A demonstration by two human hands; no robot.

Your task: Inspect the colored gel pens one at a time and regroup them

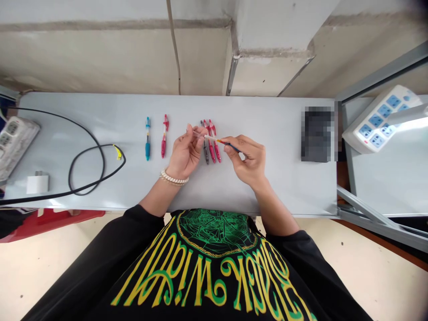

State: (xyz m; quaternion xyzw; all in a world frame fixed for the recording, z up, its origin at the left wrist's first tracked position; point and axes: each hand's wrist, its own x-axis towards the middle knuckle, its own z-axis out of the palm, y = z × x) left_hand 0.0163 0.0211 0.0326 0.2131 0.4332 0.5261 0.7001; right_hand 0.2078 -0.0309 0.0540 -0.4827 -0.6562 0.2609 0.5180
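Note:
Above the middle of the table, my left hand (184, 155) pinches a clear plastic pen barrel (198, 134). My right hand (250, 161) is closed on the dark blue grip end of a pen (233, 146). From that end a thin refill (214, 139) points toward the barrel; whether its tip sits inside cannot be made out. Behind the hands lie a grey pen (206, 155) and two red pens (218, 154), side by side and partly covered. Left of my left hand are a teal pen (147, 150) and a pink-red pen (163, 148), set apart.
A black cable (103, 162) with a yellow tag loops over the left of the table, near a white charger (38, 183) and a power strip (16, 138). A blurred dark box (316, 138) stands at the right. Beyond it a white power strip (381, 120) leans by a metal frame.

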